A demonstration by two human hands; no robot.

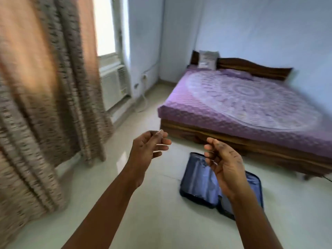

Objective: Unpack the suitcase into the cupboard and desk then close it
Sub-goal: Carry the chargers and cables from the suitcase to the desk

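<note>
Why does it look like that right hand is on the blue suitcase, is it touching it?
Apart. In the head view the right hand is raised, empty, fingers loosely curled, and only overlaps the open blue suitcase, which lies flat on the floor well below it.

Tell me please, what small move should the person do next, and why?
Probably step toward the suitcase and lower both hands to it. It lies open on the floor beside the bed, its blue lining showing, while the left hand and right hand hang loosely curled in the air above, holding nothing.

Blue suitcase (199, 184), purple mandala bedspread (251, 101)
</note>
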